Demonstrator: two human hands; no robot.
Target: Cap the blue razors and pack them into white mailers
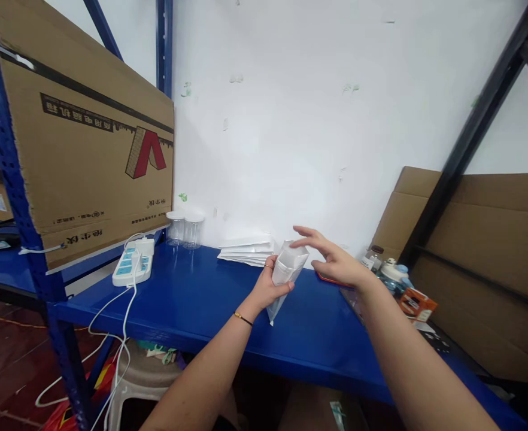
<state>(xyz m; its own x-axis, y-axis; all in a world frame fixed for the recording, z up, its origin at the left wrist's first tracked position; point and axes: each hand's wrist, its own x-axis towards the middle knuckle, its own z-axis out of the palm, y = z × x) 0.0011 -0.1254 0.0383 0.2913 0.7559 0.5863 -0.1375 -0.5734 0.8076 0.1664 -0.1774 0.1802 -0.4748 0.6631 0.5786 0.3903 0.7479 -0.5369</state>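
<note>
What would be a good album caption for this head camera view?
Left hand grips a pale pouch above a blue table, right hand at its open top.

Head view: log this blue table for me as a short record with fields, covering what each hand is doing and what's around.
left hand: left hand grips white packet
right hand: right hand at packet's top, contact unclear
surface: blue table
behind packet, to left: white stack
far left: power strip, two clear jars with white lids
right: orange box, bottles
left side: printed cardboard
</note>
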